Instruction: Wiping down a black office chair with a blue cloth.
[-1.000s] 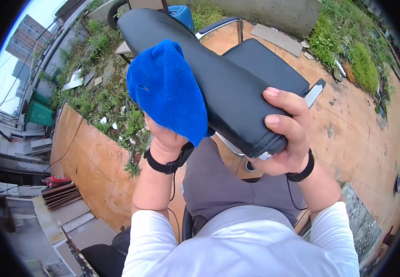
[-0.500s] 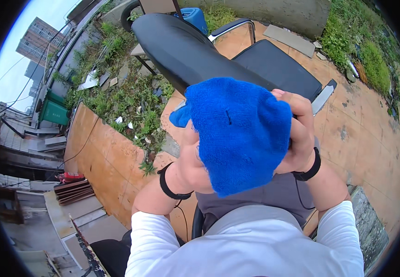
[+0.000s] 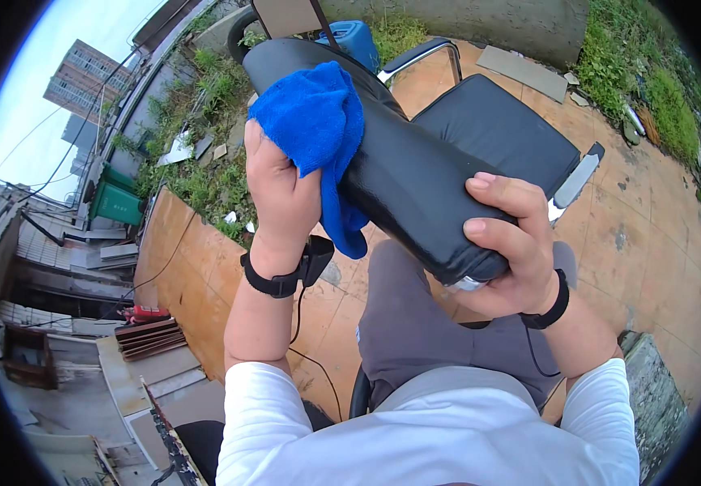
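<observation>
Left hand (image 3: 281, 190) presses blue cloth (image 3: 314, 121) on chair back (image 3: 391, 162) at eleven o'clock; right hand (image 3: 508, 247) clamps its near end, lower stretch seemingly unwiped.

Blue cloth (image 3: 315, 130) on black chair backrest (image 3: 415, 178)

fuzzy blue cloth (image 3: 311, 121), glossy blk leather backrest (image 3: 415, 178)
</observation>
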Available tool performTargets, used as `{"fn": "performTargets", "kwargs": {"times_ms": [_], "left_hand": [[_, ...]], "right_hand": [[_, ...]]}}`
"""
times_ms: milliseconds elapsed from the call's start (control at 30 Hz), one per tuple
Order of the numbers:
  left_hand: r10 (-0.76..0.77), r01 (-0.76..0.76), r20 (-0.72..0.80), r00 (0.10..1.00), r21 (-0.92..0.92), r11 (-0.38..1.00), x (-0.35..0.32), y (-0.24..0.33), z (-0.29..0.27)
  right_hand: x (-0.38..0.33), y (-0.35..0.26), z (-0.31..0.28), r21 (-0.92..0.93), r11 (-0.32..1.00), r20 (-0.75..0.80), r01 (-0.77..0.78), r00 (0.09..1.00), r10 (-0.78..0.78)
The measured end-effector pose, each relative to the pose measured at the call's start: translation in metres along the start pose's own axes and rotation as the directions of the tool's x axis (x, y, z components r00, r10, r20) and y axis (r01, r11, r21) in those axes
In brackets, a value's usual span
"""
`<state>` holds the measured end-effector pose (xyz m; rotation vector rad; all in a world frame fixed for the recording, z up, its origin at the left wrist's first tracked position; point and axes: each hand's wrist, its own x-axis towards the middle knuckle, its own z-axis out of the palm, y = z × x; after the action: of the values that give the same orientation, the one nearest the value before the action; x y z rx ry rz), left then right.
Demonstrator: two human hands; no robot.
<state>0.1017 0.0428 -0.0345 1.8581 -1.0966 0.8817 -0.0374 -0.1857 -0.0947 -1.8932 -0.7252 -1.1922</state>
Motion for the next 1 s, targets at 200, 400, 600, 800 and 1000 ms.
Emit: {"fn": "performTargets", "kwargs": {"times_ms": [200, 400, 600, 800, 1000], "left_hand": [[-0.188, 0.193, -0.063, 0.980, 0.073, 0.978, 0.021, -0.102, -0.023], [-0.541, 0.536, 0.030, 0.840, 0.097, 0.838, 0.064, -0.168, -0.036], [-0.664, 0.636, -0.012, 0.748, 0.299, 0.711, 0.100, -0.203, -0.036], [-0.802, 0.809, 0.133, 0.582, 0.006, 0.588, 0.106, -0.248, -0.039], [-0.697, 0.621, 0.045, 0.715, 0.415, 0.665, 0.101, -0.243, -0.036]], "right_hand": [[0.001, 0.000, 0.011, 0.025, 0.999, -0.051, -0.034, 0.998, 0.036], [0.001, 0.001, 0.011, -0.001, 0.999, -0.022, -0.035, 0.999, 0.035], [-0.001, 0.005, 0.008, -0.002, 0.999, 0.013, -0.051, 0.999, 0.051], [-0.004, 0.002, 0.012, -0.017, 0.999, -0.059, -0.029, 0.998, 0.028], [-0.005, -0.004, 0.005, -0.004, 1.000, -0.096, -0.022, 0.995, 0.022]]}}
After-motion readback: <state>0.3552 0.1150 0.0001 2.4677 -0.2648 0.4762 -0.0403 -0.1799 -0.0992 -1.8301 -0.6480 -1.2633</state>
